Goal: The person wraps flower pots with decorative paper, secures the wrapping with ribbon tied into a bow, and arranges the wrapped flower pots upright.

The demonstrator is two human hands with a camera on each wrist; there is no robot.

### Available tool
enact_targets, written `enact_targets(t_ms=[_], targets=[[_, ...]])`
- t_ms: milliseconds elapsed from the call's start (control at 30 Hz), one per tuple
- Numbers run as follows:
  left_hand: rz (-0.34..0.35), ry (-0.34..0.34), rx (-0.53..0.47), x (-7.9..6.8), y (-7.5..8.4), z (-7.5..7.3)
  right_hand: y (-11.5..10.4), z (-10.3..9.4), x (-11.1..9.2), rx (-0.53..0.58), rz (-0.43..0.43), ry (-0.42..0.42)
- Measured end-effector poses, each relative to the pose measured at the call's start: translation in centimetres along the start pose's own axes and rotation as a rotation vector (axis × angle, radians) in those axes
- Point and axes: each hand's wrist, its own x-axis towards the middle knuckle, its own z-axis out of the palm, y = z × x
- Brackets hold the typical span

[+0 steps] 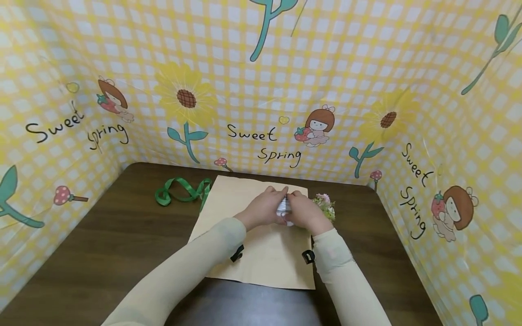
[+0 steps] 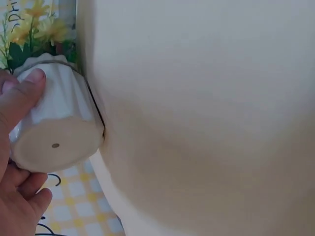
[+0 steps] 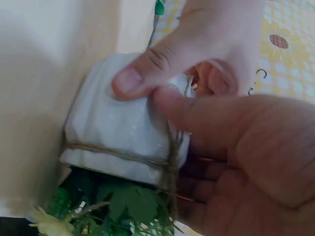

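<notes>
A white fluted flowerpot (image 1: 283, 207) lies tipped on its side over a sheet of beige paper (image 1: 261, 267). Twine (image 3: 118, 155) circles it near the rim, and its flat base (image 2: 56, 147) has a small hole. My left hand (image 1: 267, 207) grips the pot, its thumb across the white side in the right wrist view. From the other side my right hand (image 1: 306, 210) holds it too, its thumb beside the left one and its fingers curled round. Pink and yellowish flowers (image 1: 325, 206) with green leaves (image 3: 133, 201) stick out of the pot towards the right.
A loosely curled green ribbon (image 1: 179, 194) lies left of the paper, one end running along its edge. Beneath is a dark wooden table (image 1: 94, 253). A yellow checked cloth (image 1: 261, 99) with printed flowers and lettering walls in the back and both sides.
</notes>
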Motion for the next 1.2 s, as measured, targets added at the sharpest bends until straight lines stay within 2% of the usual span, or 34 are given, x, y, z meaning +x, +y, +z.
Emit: enact_targets(t_ms=[133,267,433,533,633,733,767,833,933,1067,1200], targets=[[-0.025,-0.012,0.004,0.0,0.3,0.1,0.3,-0.8,0.1,0.008,-0.021,-0.021],[-0.023,-0.034,-0.026,0.1,0.3,0.0,0.2,-1.7,0.6,0.040,0.004,-0.056],[-0.035,-0.100,-0.159,0.0,-0.6,-0.5,0.0,-2.0,1.4,0.050,0.039,-0.097],[-0.068,-0.114,-0.259,-0.8,-1.7,-1.3,-0.1,-2.0,1.7,0.049,0.073,-0.112],[-0.165,-0.071,-0.285,-2.5,-3.1,-2.3,-0.3,-2.1,1.6,0.042,0.094,-0.115],[-0.316,-0.011,-0.225,-5.3,-5.1,-3.8,-0.4,-2.2,1.3,0.046,0.094,-0.107],[-0.376,-0.011,-0.207,-6.4,-5.8,-4.4,-0.4,-2.2,1.1,0.050,0.093,-0.101],[-0.484,-0.037,-0.190,-8.6,-7.3,-5.5,-0.5,-2.2,0.9,0.060,0.095,-0.092],[-0.600,-0.133,-0.207,-11.2,-9.3,-6.6,-0.4,-2.1,0.6,0.070,0.096,-0.072],[-0.649,-0.214,-0.261,-13.0,-10.9,-6.8,-0.1,-1.9,0.3,0.087,0.095,-0.038],[-0.686,-0.209,-0.276,-13.9,-11.5,-6.8,0.0,-1.1,0.0,0.105,0.081,-0.015]])
